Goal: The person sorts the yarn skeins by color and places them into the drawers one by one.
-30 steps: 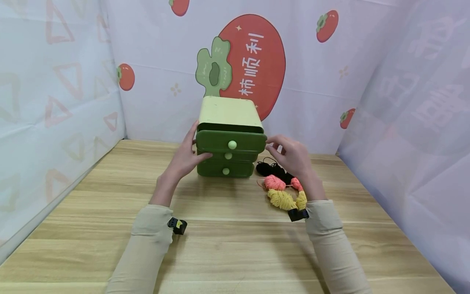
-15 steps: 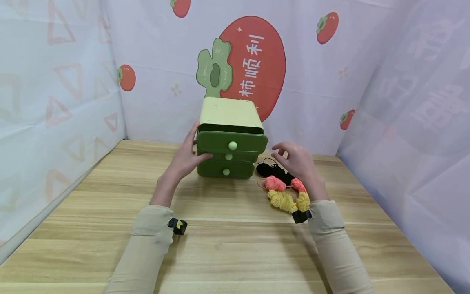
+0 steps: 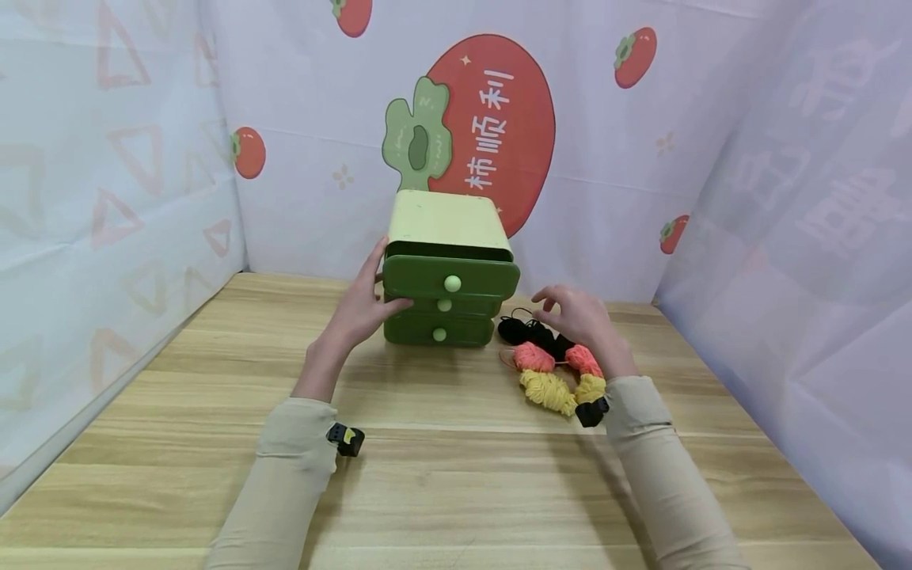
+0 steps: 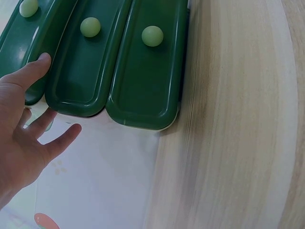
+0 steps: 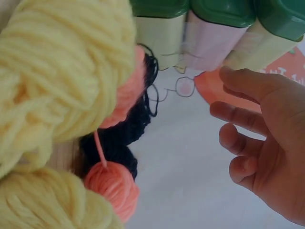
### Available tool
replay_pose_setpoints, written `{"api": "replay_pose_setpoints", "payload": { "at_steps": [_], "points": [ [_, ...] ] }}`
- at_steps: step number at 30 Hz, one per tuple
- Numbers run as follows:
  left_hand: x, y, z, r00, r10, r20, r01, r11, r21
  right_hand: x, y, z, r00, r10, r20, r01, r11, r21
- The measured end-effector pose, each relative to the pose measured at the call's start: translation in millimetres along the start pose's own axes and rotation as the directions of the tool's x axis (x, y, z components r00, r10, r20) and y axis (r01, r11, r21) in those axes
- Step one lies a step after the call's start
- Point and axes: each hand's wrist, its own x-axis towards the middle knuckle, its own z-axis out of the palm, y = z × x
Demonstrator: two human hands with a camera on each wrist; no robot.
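left hand (image 3: 359, 305) flat on drawer box (image 3: 445, 269) | right hand (image 3: 580, 321) open, seemingly above black yarn (image 5: 119, 138)

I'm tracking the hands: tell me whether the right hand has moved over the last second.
Yes. The right hand has dropped from beside the top drawer of the drawer box, down and rightward, to just above the black yarn.

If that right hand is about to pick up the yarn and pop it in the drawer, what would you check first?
1. Top drawer pulled out: ok, open slightly; perhaps too narrow.
2. Left hand steadying the drawer box: ok, thumb on the front, fingers along its side.
3. Right hand free: ok, holds nothing, hovering over the black yarn.
4. Yarn within reach: ok, pink yarn and yellow yarn lie beside it.
5. Strands untangled: cannot tell.
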Motion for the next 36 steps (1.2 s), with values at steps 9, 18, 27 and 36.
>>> {"api": "replay_pose_setpoints", "payload": {
  "at_steps": [9, 18, 27, 36],
  "points": [
    [-0.3, 0.0, 0.2, 1.0, 0.004, -0.005, -0.004, 1.0, -0.004, 6.0, 13.8, 9.5, 0.986, 0.026, 0.165, -0.017, 0.998, -0.055],
    [-0.1, 0.0, 0.2, 1.0, -0.001, -0.002, 0.001, 1.0, -0.022, 11.7, 13.7, 15.1, 0.952, 0.058, 0.299, -0.02, 0.992, -0.129],
    [0.4, 0.2, 0.3, 1.0, 0.001, -0.003, -0.001, 1.0, -0.018, 11.9, 20.5, 24.7, 0.924, 0.075, 0.375, -0.039, 0.994, -0.103],
    [0.5, -0.3, 0.6, 1.0, 0.002, -0.002, -0.003, 1.0, -0.013, 9.0, 26.9, 34.5, 0.946, 0.058, 0.319, -0.017, 0.991, -0.13]
  ]
}}
